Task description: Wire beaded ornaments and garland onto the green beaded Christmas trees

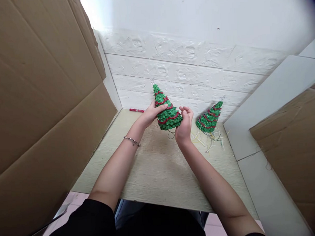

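Note:
A green ceramic-looking Christmas tree (168, 121) with red garlands and a clear star on top is held tilted above the table, its tip pointing up and to the left. My left hand (151, 114) grips it around the middle, thumb across the front. At the lower right edge of its base, my right hand (184, 126) is closed against the tree with curled fingers; the contact under the base is hidden. A thin dark wire (170, 134) hangs below the base. A second, similar tree (209, 118) stands to the right, near the wall.
Loose white and yellow wires (212, 139) spread around the second tree's foot. A red pen-like stick (137, 110) lies by the back wall (181, 74). Cardboard (43, 101) rises at the left, and a white panel (265, 104) with more cardboard (293, 147) bounds the right of the table (159, 176).

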